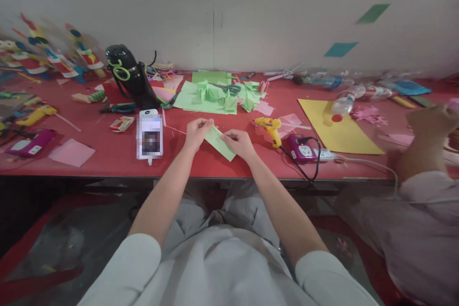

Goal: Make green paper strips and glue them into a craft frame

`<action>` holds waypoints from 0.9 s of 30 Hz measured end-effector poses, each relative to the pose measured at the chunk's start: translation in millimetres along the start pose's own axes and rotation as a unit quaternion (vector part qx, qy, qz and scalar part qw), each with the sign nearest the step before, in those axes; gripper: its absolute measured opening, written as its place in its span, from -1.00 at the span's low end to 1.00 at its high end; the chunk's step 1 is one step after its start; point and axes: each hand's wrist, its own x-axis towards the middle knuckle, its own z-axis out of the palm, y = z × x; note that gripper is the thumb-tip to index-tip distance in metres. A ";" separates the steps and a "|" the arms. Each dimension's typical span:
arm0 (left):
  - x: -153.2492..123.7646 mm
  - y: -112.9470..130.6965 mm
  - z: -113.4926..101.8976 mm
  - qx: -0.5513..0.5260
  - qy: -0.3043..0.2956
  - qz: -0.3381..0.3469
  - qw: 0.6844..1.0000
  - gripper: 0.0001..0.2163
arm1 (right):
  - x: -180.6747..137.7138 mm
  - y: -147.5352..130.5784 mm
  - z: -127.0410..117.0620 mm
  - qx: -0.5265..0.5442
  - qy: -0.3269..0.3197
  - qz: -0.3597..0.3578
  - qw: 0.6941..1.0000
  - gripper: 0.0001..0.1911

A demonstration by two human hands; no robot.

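A folded light green paper (221, 145) is held between my two hands above the red table, slanting down to the right. My left hand (198, 133) pinches its upper left corner. On its upper right edge, my right hand (239, 142) grips it between thumb and fingers. Just beyond lie several folded green paper pieces (229, 101) on green sheets (188, 96), with dark-handled scissors (232, 89) among them. To the right of my right hand rests a yellow glue gun (270, 129) with a clear stick in its back.
A phone (149, 136) and a black flask (131, 76) stand left. A purple power socket (301, 147) with cables, a yellow sheet (344, 129) and plastic bottles (346, 103) are right. Another person's arm (423, 138) reaches over the table at far right.
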 end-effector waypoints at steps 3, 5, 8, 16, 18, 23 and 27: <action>-2.9 3.2 0.7 0.001 -0.020 0.016 1.000 -0.62 | -0.1 -5.9 -0.6 0.018 0.017 0.020 0.999 -0.53; -4.3 3.8 1.2 0.008 -0.042 0.023 0.999 -0.64 | 0.3 -9.7 -1.5 0.030 0.009 0.046 0.998 -0.47; -4.8 2.5 1.6 0.016 -0.061 0.031 0.998 -0.67 | 1.4 -13.0 -3.0 0.039 -0.033 0.063 0.997 -0.48; -5.0 0.2 3.8 0.025 -0.073 0.029 0.997 -0.71 | 4.2 -2.7 -2.5 0.025 -0.048 0.036 0.998 -0.55; -5.4 0.5 4.0 0.033 -0.076 0.029 0.996 -0.69 | 3.5 -1.6 -1.8 0.017 -0.042 0.030 0.999 -0.54; -3.0 0.2 1.0 0.042 -0.056 0.024 0.997 -0.67 | -0.1 -6.4 -1.7 0.002 -0.040 0.023 0.999 -0.54; 0.0 1.4 -3.1 0.011 0.019 0.027 0.999 -0.66 | -1.0 -7.7 -2.5 -0.007 -0.046 0.036 0.998 -0.56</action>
